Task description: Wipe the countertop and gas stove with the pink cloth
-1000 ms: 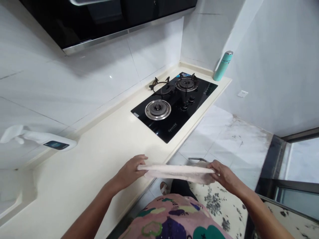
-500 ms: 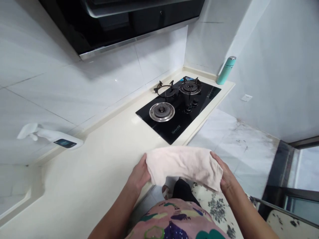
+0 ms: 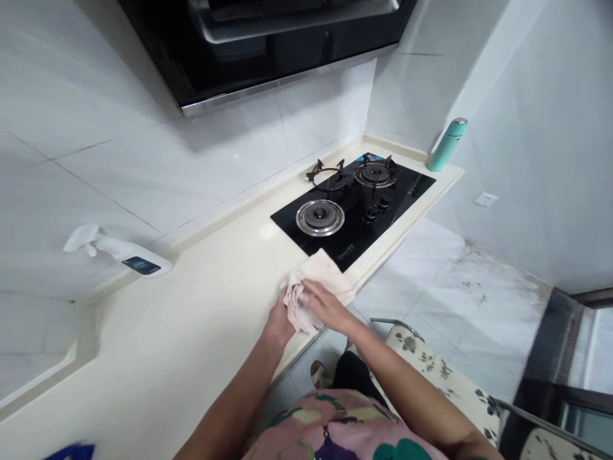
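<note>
A pale pink cloth [image 3: 330, 273] is bunched between my hands over the counter's front edge, just short of the gas stove [image 3: 348, 211]. My left hand [image 3: 279, 321] grips its gathered left side. With fingers pressed into the folds, my right hand [image 3: 330, 308] holds the cloth from the right. One flap spreads toward the stove's near corner, and some fingertips are hidden in the fabric.
A white spray bottle [image 3: 136, 259] stands on the cream counter [image 3: 191, 319] by the wall. A turquoise flask [image 3: 447, 147] stands beyond the stove, where one pot support [image 3: 330, 186] sits off its burner. A range hood [image 3: 287, 54] overhangs the counter; a floral-covered chair [image 3: 431, 364] is at right.
The cloth, stretched wide between both hands before, is now gathered together. My right hand has moved left to meet the left hand, over the counter edge.
</note>
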Tool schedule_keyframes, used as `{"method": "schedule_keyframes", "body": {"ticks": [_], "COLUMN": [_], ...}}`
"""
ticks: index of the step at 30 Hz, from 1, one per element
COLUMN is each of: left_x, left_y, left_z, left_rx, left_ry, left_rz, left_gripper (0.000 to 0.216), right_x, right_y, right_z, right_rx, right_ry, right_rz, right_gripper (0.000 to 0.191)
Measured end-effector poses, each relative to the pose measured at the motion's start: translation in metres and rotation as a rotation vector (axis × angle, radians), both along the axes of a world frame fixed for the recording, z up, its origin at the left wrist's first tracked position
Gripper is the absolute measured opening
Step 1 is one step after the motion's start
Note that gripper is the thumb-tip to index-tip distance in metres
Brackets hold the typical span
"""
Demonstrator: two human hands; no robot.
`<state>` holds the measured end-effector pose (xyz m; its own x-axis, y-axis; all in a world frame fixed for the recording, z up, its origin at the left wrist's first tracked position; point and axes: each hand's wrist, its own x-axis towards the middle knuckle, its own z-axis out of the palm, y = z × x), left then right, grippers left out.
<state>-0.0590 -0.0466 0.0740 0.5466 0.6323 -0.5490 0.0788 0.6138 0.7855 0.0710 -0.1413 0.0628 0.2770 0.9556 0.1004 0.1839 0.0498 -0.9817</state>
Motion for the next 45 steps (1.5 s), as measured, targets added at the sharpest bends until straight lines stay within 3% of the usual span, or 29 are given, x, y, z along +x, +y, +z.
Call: {"method": "schedule_keyframes", "body": {"ticks": [3,5,9,12,15,19,22,28,32,34,36,40,43,45], "left_x": [-0.044,-0.075,-0.115,-0.121,-0.123,-0.133,-0.146,-0.152,-0.145,-0.142,-0.141,-0.140,-0.140,-0.140], "left_y": [0.007,0.004,-0.006,-0.011,-0.014,-0.013,-0.005,0.002,-0.002,-0.002,-0.002,-0.001,-0.003,-0.004], "left_z": [-0.023,-0.039,-0.064,-0.080,-0.091,-0.099,-0.102,-0.108,-0.109,-0.108,-0.107,-0.105,-0.103,-0.101], "left_rx": [-0.054,0.023,0.424,0.636,0.860,1.017,1.143,1.445,1.510,1.528,1.548,1.565,1.543,1.527], "left_ry": [0.122,0.191,0.358,0.414,0.460,0.500,0.557,0.900,1.012,1.032,1.042,1.068,1.083,1.080], "left_rz": [0.159,0.249,0.271,0.226,0.185,0.155,0.132,-0.009,-0.065,-0.094,-0.123,-0.162,-0.175,-0.186], "left_gripper": [0.051,0.056,0.058,0.055,0.047,0.039,0.036,0.031,0.032,0.033,0.034,0.037,0.038,0.039], "right_x": [0.004,0.015,0.024,-0.004,-0.049,-0.073,-0.051,0.030,0.089,0.124,0.159,0.204,0.193,0.162], "right_y": [0.004,0.007,0.037,0.056,0.048,0.016,0.001,-0.029,-0.036,-0.022,0.002,0.054,0.078,0.085], "right_z": [-0.027,-0.029,-0.015,-0.020,-0.037,-0.052,-0.054,-0.076,-0.081,-0.069,-0.052,-0.035,-0.044,-0.051], "right_rx": [-0.160,-0.222,-0.409,-0.560,-0.468,-0.252,-0.269,-0.366,-0.279,-0.237,-0.258,-0.591,-0.806,-0.811], "right_ry": [-0.272,-0.500,-0.827,-0.869,-0.938,-0.956,-0.983,-1.036,-0.977,-0.944,-0.926,-0.873,-0.901,-0.984], "right_rz": [0.132,0.112,-0.028,0.098,0.273,0.356,0.309,0.003,-0.360,-0.519,-0.588,-0.553,-0.518,-0.500], "right_gripper": [0.049,0.046,0.056,0.075,0.088,0.069,0.058,0.048,0.040,0.043,0.047,0.054,0.059,0.062]}}
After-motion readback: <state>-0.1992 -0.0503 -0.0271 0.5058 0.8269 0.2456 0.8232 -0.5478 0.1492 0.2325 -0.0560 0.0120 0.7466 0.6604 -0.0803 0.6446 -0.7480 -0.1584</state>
